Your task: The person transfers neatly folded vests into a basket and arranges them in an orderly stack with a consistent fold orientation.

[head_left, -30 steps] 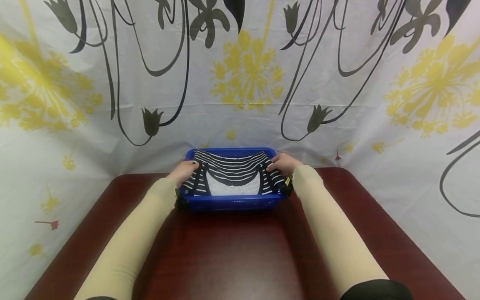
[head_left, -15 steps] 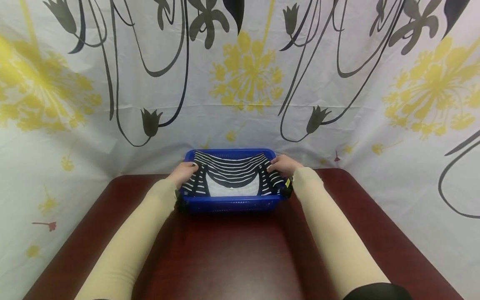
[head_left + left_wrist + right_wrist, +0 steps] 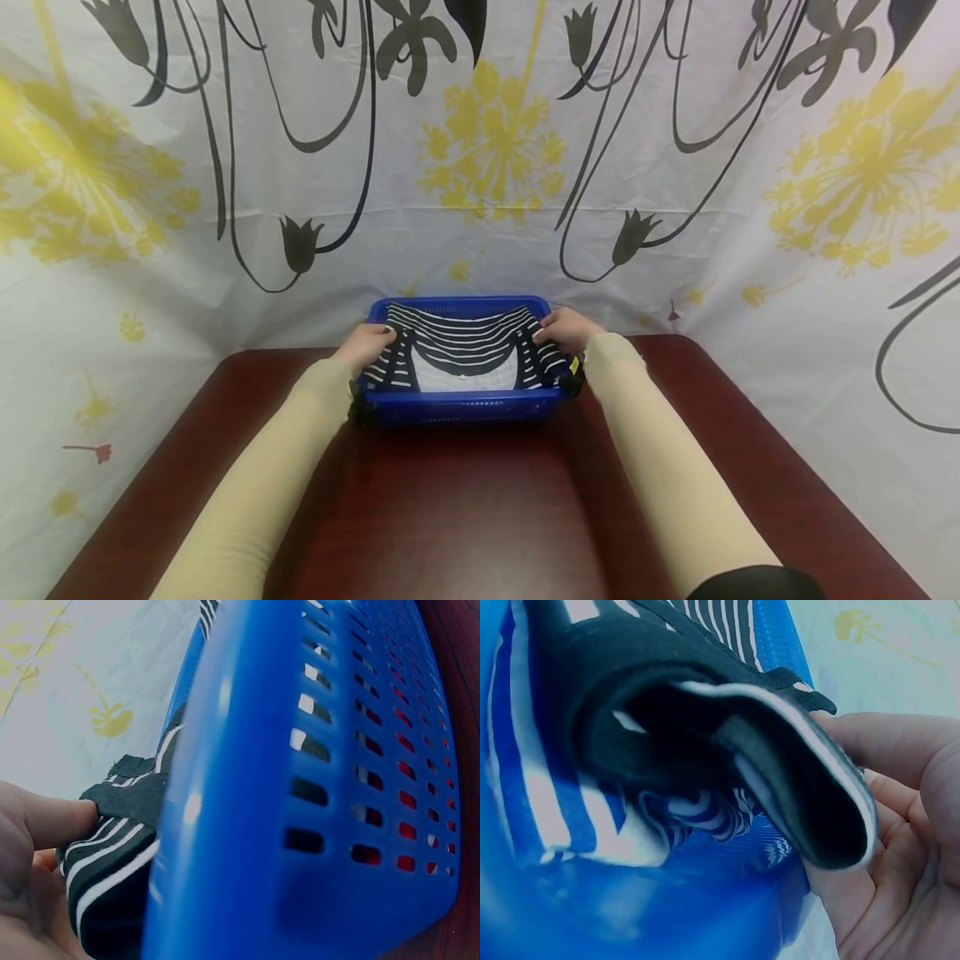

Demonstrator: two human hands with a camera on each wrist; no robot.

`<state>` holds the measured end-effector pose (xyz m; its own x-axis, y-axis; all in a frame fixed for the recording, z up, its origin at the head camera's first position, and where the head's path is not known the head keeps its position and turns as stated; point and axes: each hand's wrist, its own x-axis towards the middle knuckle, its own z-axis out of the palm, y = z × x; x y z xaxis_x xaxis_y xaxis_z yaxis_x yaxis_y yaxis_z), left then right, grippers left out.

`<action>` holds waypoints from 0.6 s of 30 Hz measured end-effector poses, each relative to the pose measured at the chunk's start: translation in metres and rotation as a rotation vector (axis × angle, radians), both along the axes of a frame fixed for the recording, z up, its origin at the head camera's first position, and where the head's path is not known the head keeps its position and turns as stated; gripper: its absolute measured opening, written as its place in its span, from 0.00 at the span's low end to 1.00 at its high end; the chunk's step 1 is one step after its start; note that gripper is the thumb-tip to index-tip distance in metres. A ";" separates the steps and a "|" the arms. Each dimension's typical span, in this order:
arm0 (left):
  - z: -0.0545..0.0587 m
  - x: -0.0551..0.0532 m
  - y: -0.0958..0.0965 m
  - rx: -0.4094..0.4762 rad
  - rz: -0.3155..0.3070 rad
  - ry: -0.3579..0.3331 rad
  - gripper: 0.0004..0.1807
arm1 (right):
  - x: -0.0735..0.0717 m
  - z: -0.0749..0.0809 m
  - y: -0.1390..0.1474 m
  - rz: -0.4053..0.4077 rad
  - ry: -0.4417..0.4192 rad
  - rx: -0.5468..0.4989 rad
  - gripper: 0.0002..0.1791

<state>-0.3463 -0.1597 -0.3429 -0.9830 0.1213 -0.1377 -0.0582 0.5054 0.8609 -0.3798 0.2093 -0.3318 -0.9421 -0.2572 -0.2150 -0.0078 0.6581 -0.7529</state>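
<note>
A black-and-white striped garment (image 3: 468, 337) with a pale panel at its front lies spread across a blue perforated basket (image 3: 465, 408). At the garment's left side, my left hand (image 3: 365, 344) pinches the cloth. Thumb and fingers of that left hand (image 3: 34, 840) grip the striped fabric (image 3: 112, 855) just past the basket's rim in the left wrist view. My right hand (image 3: 572, 328) pinches the opposite side. Close up in the right wrist view, the right hand (image 3: 900, 817) holds the edge of an open cuff-like end (image 3: 810, 787) of the garment.
The basket stands at the back of a dark red-brown table (image 3: 450, 508). Behind it hangs a white curtain (image 3: 480, 242) with yellow and grey flower prints. Blue-and-white striped cloth (image 3: 547, 795) lies inside the basket, under the garment. Red shows through the basket's holes.
</note>
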 end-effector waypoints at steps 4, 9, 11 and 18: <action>0.000 0.000 0.000 0.005 0.001 0.004 0.30 | 0.001 0.001 -0.001 -0.005 0.003 0.010 0.23; 0.000 0.001 0.001 -0.026 0.001 0.016 0.29 | 0.002 0.001 0.000 0.002 0.011 0.009 0.22; 0.000 0.001 0.001 -0.035 0.001 0.019 0.29 | 0.002 0.001 0.000 0.001 0.022 0.019 0.15; -0.001 0.003 -0.002 -0.039 0.005 0.023 0.28 | 0.004 0.001 -0.001 -0.018 0.017 0.047 0.24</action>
